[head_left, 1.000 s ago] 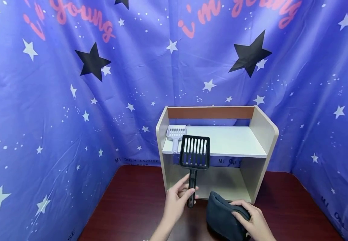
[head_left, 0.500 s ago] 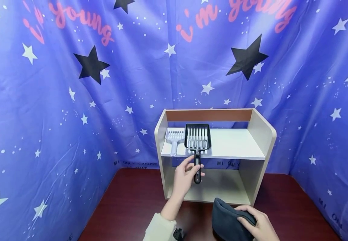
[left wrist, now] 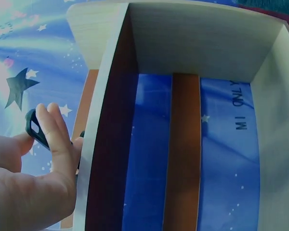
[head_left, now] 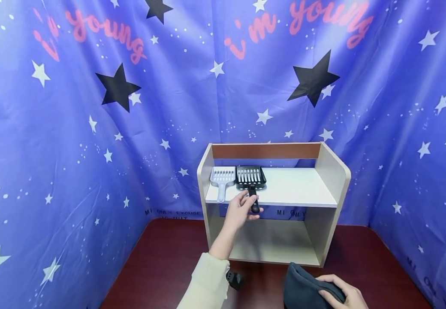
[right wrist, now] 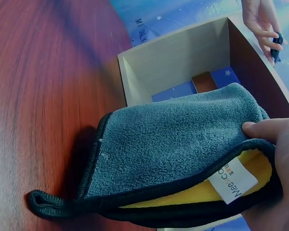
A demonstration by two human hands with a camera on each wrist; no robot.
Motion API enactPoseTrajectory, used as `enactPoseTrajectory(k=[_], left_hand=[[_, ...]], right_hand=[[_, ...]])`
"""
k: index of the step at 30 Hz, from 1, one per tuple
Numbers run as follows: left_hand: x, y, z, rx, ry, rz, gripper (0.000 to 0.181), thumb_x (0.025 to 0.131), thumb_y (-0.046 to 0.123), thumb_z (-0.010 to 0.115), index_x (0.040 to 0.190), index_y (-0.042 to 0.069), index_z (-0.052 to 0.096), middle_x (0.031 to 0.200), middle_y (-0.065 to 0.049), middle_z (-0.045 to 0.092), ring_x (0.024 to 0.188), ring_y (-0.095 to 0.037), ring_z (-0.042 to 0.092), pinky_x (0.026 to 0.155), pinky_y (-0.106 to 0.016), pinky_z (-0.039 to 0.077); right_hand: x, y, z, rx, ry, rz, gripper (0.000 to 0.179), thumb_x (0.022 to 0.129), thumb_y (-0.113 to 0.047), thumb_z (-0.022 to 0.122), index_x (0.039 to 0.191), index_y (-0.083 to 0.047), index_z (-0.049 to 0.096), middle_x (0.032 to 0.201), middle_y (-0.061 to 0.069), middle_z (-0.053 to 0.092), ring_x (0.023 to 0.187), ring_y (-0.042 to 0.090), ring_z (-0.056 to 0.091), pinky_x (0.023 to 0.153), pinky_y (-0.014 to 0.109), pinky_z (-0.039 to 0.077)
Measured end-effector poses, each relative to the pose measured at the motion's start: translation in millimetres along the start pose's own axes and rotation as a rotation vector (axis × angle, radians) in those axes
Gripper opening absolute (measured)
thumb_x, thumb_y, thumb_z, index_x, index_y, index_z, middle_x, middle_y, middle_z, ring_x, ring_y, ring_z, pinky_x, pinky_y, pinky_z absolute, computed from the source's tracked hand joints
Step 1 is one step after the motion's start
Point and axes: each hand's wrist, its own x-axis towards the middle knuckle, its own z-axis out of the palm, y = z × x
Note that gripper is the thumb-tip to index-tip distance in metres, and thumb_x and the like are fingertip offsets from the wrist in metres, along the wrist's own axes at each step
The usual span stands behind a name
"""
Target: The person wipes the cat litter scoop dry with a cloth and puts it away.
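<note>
My left hand (head_left: 238, 211) holds a black slotted litter scoop (head_left: 251, 187) by its handle. The scoop's head is at the upper board of a small wooden shelf (head_left: 296, 186), beside a pale lavender litter scoop (head_left: 221, 189) that lies there. In the left wrist view, fingers and thumb pinch the end of the black handle (left wrist: 31, 122); the shelf's side hides the scoop head. Low at the right, my right hand (head_left: 344, 294) grips a folded grey microfibre cloth (right wrist: 173, 139) with dark edging, a hanging loop, a yellow inner face and a white label (right wrist: 232, 180).
The shelf's lower compartment (head_left: 277, 242) is open at the front. It stands on a dark red wooden table (head_left: 169, 257). A blue curtain (head_left: 161, 107) with stars hangs behind and along both sides. A small black device (head_left: 234, 279) is at the left sleeve (head_left: 207, 279).
The left hand has carried the black scoop forward to the upper board, and its head has tipped flatter next to the lavender scoop. The right hand and cloth have shifted slightly right and down.
</note>
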Motion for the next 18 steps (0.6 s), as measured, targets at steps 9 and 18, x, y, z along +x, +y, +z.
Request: enactPoseTrajectory(k=[9, 18], left_hand=[[-8.5, 3.2, -9.3, -0.105, -0.022, -0.040, 0.083, 0.094, 0.011, 0.068, 0.157, -0.002, 0.016, 0.134, -0.029, 0.058, 0.090, -0.018, 0.074, 0.079, -0.031, 0.064], [-20.7, -4.2, -3.3, -0.071, -0.030, -0.029, 0.087, 0.085, -0.004, 0.073, 0.155, 0.001, 0.023, 0.126, -0.029, 0.063, 0.082, -0.016, 0.073, 0.080, -0.036, 0.064]], right_hand=[[1.5, 16, -6, 0.024, 0.067, -0.016, 0.033, 0.073, -0.003, 0.084, 0.096, -0.023, 0.072, 0.085, -0.026, 0.068, 0.076, -0.011, 0.057, 0.069, 0.002, 0.038], [5.4, 30, -9, 0.172, 0.043, 0.160, 0.020, 0.083, -0.003, 0.077, 0.102, -0.008, 0.071, 0.079, -0.018, 0.070, 0.071, -0.005, 0.062, 0.064, 0.010, 0.048]])
